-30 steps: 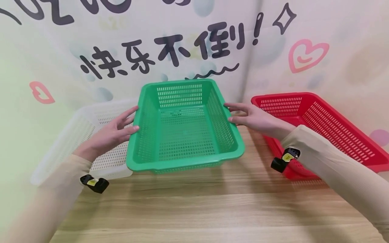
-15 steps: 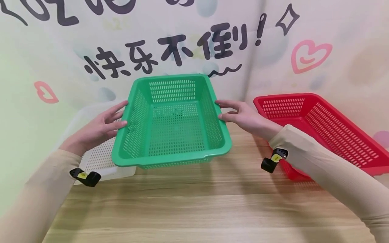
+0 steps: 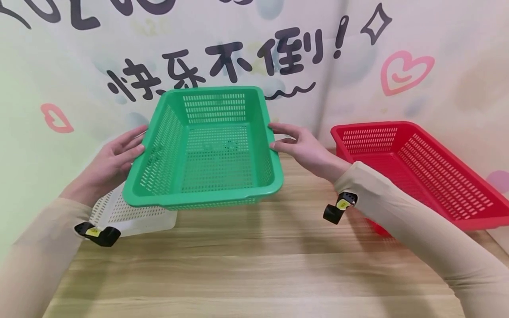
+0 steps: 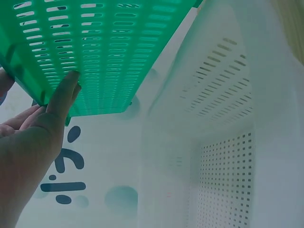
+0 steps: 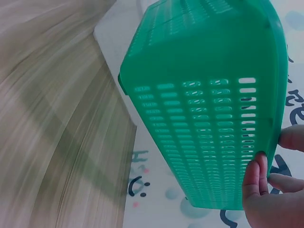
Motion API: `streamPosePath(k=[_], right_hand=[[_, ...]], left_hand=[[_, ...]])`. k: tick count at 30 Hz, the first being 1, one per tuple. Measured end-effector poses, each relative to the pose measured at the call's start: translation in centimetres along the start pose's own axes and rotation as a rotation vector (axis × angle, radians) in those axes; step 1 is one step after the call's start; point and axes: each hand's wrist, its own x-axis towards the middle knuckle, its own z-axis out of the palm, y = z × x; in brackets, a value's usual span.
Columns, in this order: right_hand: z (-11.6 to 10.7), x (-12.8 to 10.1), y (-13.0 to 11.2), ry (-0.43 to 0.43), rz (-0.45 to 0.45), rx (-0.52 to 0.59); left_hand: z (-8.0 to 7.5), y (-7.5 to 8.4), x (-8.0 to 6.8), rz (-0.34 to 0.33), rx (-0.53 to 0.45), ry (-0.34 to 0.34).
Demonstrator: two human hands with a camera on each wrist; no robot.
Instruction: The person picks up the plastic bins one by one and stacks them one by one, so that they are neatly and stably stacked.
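The counter (image 3: 254, 265) has a pale wood-grain top, its streaks running crosswise in the head view, with soft shadows falling over it. Directly on it, toward the left, sits a white perforated basket (image 3: 137, 224), partly hidden from the head camera. On the right stands a red slotted basket (image 3: 417, 176), upright, its open top facing up, well apart from the white one.

I count one green basket (image 3: 216, 174), one white basket (image 3: 135, 213) and one red basket (image 3: 421, 176): three in all. I see one counter (image 3: 246, 269), my two hands (image 3: 107, 163) (image 3: 304, 148), two sleeves (image 3: 43, 254) (image 3: 417, 240), two wrist cameras (image 3: 98, 234) (image 3: 341, 206), two pink hearts (image 3: 57, 119) (image 3: 399, 78) and one star (image 3: 376, 24).
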Motion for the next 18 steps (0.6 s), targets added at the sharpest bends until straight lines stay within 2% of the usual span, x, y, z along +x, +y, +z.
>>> streamPosePath(k=[8, 12, 18], right_hand=[[1.8, 1.2, 0.3, 0.003, -0.043, 0.052], [2.7, 1.6, 0.4, 0.000, -0.058, 0.073], [3.9, 2.4, 1.1, -0.046, -0.080, 0.093]], left_hand=[[-1.8, 0.3, -1.5, 0.035, -0.116, -0.055], [-2.8, 0.3, -2.0, 0.061, -0.186, -0.118], [-3.9, 0.4, -2.7, 0.065, -0.207, -0.158]])
